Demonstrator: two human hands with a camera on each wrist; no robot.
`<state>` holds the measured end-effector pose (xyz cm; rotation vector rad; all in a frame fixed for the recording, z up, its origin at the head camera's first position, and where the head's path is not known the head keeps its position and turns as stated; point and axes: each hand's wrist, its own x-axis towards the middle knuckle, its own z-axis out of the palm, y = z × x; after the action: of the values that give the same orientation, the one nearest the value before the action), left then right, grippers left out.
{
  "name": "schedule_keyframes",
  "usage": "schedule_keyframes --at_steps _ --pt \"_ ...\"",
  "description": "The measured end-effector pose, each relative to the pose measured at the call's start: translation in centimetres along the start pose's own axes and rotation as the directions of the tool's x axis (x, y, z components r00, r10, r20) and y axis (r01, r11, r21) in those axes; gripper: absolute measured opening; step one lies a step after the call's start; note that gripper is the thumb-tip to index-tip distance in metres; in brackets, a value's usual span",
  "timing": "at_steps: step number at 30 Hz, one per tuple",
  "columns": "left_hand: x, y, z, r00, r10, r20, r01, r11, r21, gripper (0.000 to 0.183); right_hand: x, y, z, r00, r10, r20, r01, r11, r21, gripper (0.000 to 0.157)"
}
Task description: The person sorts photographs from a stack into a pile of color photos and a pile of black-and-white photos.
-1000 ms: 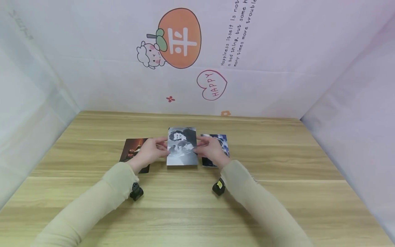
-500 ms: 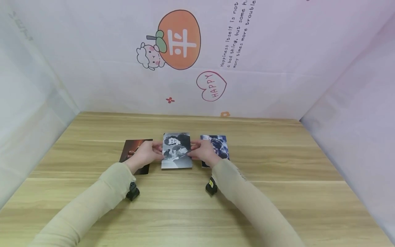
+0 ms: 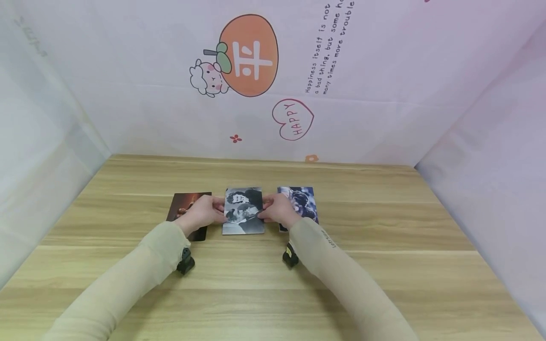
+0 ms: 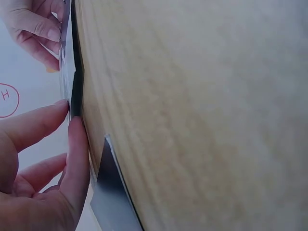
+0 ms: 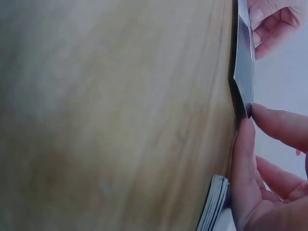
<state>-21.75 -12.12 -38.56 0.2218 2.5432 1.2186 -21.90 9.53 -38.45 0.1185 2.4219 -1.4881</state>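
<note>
Between my two hands is a black-and-white photo card [image 3: 243, 213] showing two people, in the middle of the head view. My left hand [image 3: 202, 212] pinches its left edge between thumb and fingers. On the opposite edge, my right hand [image 3: 279, 208] grips it the same way. Both wrist views show the card [image 5: 244, 62] nearly edge-on, low over the table. A dark orange-brown photo card [image 3: 200, 234] lies partly hidden under my left hand. Beneath and beyond my right hand sits a blue-and-white photo card [image 3: 304, 201], on top of a small stack in the right wrist view.
A wood-grain table [image 3: 239, 293] spreads around the cards. Behind it hangs a white cloth wall [image 3: 149, 109] with printed drawings and lettering, and similar cloth closes both sides. Small black cameras [image 3: 290, 256] hang below each wrist.
Both hands have brought the black-and-white photo card slightly left and toward me, lower to the table, between the other two cards. Those two cards have stayed in place.
</note>
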Motion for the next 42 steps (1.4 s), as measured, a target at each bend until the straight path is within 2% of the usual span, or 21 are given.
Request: schedule_keyframes --at_steps 10,22,33,36,39,42 --pt "0.1 0.2 0.0 1.000 -0.013 0.005 0.013 0.999 0.051 0.057 0.0 -0.3 0.1 0.999 -0.046 -0.021 0.043 0.993 -0.109 0.056" --pt "0.0 0.4 0.0 1.000 0.008 0.003 -0.008 0.997 0.076 0.060 -0.1 -0.5 0.3 0.998 -0.056 -0.019 0.053 0.987 -0.153 0.058" --pt "-0.1 0.1 0.2 0.999 0.030 -0.014 -0.028 0.993 0.118 0.058 -0.2 -0.7 0.6 0.996 -0.083 -0.020 0.074 0.959 -0.275 0.058" --pt "-0.1 -0.1 0.1 0.999 0.034 -0.022 -0.031 0.992 0.119 0.057 -0.3 -0.8 0.5 0.997 -0.074 -0.014 0.068 0.967 -0.247 0.058" --pt "-0.1 -0.2 -0.1 0.998 0.057 -0.008 -0.055 0.992 0.115 0.032 -0.2 -0.9 0.1 0.999 -0.046 -0.002 0.045 0.987 -0.154 0.058" --pt "0.0 -0.2 -0.4 0.998 0.055 -0.021 -0.052 0.993 0.109 0.028 -0.1 -1.1 -0.5 0.999 -0.031 0.007 0.031 0.999 -0.044 0.057"
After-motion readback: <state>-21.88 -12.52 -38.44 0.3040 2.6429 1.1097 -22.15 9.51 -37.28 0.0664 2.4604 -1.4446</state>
